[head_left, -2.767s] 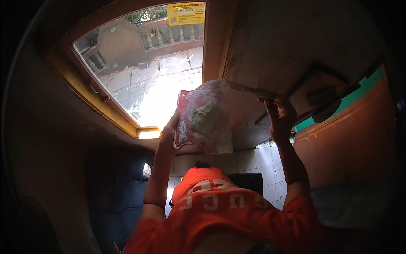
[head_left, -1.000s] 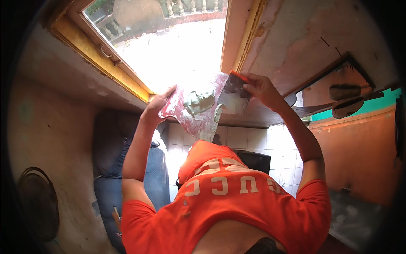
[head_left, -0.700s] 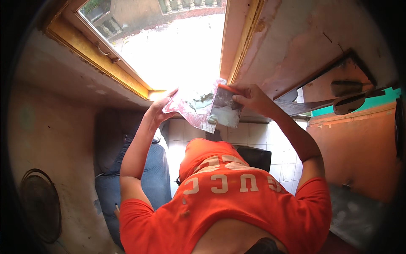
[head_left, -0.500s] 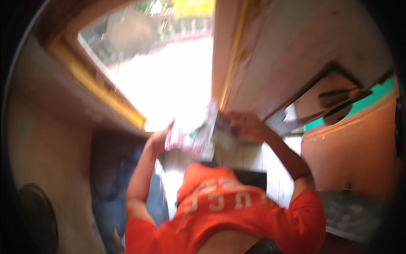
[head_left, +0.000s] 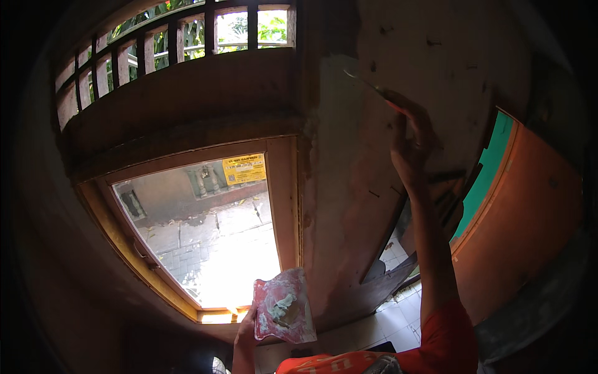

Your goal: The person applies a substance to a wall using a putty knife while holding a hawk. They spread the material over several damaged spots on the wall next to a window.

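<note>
My left hand (head_left: 246, 329) grips the edge of a stained red plastic board (head_left: 266, 300) low in the picture. A lump of pale greenish putty (head_left: 284, 306) sits on its middle, with smears around. High on the right, my right hand (head_left: 413, 138) is closed round a putty knife (head_left: 367, 84), its thin blade pointing up and left. The blade's tip is at or close to a pale, smeared patch (head_left: 338, 78) on the wall beside the window frame; whether it touches cannot be told.
A wooden-framed window (head_left: 284, 206) with a yellow sticker (head_left: 244, 169) stands left of the wall, below a barred vent (head_left: 180, 40). Several nails (head_left: 374, 194) stick out of the wall. A framed mirror (head_left: 393, 254) leans low on the right, near an orange panel (head_left: 520, 193).
My view has tilted up the wall. My right hand has left the board and risen to the upper wall with the putty knife. The left hand still holds the board.
</note>
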### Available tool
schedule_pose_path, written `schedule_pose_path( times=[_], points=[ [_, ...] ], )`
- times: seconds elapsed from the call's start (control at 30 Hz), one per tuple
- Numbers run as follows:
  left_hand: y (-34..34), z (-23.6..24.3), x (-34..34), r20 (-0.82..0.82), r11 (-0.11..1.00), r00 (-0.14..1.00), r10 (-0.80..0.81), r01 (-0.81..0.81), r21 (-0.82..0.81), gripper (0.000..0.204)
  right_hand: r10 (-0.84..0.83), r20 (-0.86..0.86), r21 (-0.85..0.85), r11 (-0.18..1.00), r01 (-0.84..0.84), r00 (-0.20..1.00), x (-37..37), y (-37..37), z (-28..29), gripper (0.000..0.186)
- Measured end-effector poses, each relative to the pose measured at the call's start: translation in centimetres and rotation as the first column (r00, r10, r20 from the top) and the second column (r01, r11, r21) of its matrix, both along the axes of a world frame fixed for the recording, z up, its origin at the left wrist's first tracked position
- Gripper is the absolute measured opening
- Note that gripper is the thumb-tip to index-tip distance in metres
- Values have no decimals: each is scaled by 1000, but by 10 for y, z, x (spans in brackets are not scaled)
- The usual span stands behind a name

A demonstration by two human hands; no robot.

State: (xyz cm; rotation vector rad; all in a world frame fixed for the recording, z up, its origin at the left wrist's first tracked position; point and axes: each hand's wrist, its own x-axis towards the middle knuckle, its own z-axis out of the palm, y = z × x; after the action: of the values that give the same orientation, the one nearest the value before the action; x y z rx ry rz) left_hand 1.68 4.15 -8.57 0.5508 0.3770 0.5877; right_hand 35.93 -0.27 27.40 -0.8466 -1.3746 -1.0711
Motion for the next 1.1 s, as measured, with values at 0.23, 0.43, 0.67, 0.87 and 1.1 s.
schedule_pose_path(
  times=[0.23,0.43,0.67,0.87,1.1],
  points=[
    [-6,-8,-1,10,999,1000,-18,18,-43,50,-270,305,265,945,191,913,17,38,29,37],
    [-6,-12,-12,-6,997,1000,3,-4,-78,50,-320,338,263,935,238,885,23,50,35,49],
    [-8,-14,-10,-10,995,1000,-4,3,-100,49,-373,393,255,922,291,840,20,49,38,56],
    [-12,-14,-7,-12,994,1000,-29,27,-110,48,-427,408,266,901,342,807,25,50,38,58],
    [-16,-15,-9,-12,992,1000,-28,26,-121,48,-439,435,302,894,332,786,21,55,39,57]
  ],
)
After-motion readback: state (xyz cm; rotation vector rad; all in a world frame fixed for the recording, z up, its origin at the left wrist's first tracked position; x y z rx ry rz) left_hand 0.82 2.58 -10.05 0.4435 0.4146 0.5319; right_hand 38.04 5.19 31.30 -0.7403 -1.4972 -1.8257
